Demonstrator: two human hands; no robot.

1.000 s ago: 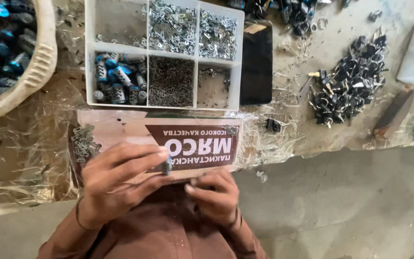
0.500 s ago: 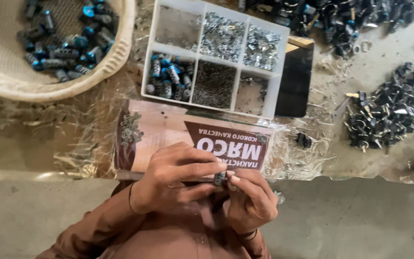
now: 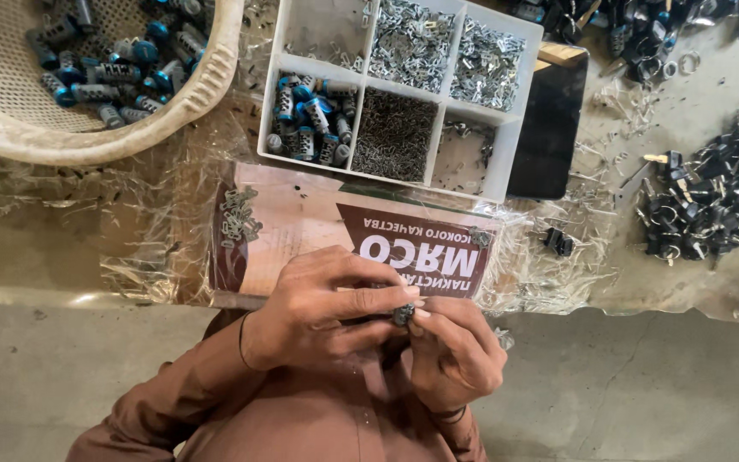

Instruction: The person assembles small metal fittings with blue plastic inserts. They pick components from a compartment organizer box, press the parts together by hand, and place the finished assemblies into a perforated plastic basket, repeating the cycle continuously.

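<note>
Both hands, left hand (image 3: 314, 312) and right hand (image 3: 455, 355), pinch what I take for a small metal lock cylinder (image 3: 403, 316) at the surface's near edge, half-assembled as far as I judge, many blue-tipped cylinders (image 3: 310, 120) waiting in the divided tray (image 3: 506, 162).

Lighting: bright, even daylight; soft shadows only. Glare: plastic sheet (image 3: 173, 248) above and left of the grip. Focus: sharp around the grip; slight wide-angle bending at edges.
</note>
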